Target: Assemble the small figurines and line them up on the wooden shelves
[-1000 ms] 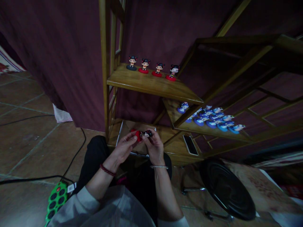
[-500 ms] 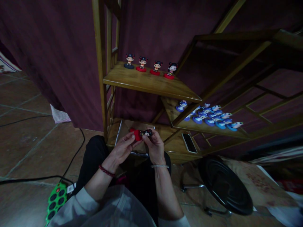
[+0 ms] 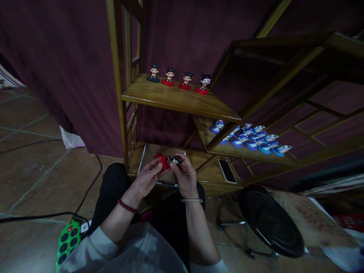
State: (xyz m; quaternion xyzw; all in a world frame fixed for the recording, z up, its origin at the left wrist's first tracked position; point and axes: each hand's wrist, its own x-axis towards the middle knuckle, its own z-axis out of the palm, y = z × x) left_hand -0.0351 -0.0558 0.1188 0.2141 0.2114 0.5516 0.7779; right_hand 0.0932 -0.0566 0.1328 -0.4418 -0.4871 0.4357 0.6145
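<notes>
A small black-haired figurine (image 3: pixel 174 160) on a round red base lies sideways between my two hands, over an open box (image 3: pixel 146 153) on the lowest shelf. My left hand (image 3: pixel 149 175) pinches the red base between thumb and fingers. At the head end, my right hand (image 3: pixel 184 174) grips the black hair, its thumb near the face. Another red piece shows just behind the held base, partly hidden. On the upper shelf (image 3: pixel 176 99) stand several similar figurines (image 3: pixel 187 80) in a row, mostly on red bases, the leftmost on a dark one.
Several blue and white figurines (image 3: pixel 253 138) crowd the middle shelf to the right. A phone (image 3: pixel 227 171) lies on the lowest shelf. A black round stool (image 3: pixel 271 222) stands at right. A green power strip (image 3: pixel 67 242) and black cables (image 3: pixel 36 217) are on the floor at left.
Both hands keep nearly the same hold on the figurine. The view has shifted very slightly; the shelves and their figurines look otherwise the same.
</notes>
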